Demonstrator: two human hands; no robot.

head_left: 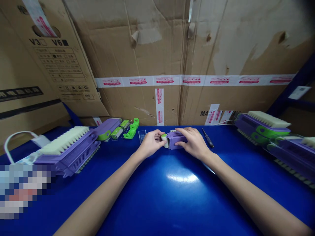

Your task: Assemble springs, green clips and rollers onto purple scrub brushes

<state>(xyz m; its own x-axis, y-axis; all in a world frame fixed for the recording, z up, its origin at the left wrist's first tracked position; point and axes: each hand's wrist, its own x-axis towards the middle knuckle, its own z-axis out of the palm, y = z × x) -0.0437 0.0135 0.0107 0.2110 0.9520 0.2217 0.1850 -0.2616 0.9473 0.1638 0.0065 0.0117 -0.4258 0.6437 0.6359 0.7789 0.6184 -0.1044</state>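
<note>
My left hand [152, 143] pinches a small white and green part [164, 141] between thumb and fingers. That part sits right at the left end of a purple slotted housing [173, 141] with bristles showing along its top edge. My right hand [194, 140] is wrapped over the housing's right side, thumb on the near face, and hides much of it. Both hands rest low over the blue table [152, 196]. Whether the white and green part is joined to the housing, I cannot tell.
At left lie purple brushes [66, 154], green plastic parts [133, 128], a clear tray [142, 135] and a white cable [10, 144]. A screwdriver [209, 141] lies right of my right hand. More purple brushes [263, 127] stand far right. Cardboard [147, 49] walls the back.
</note>
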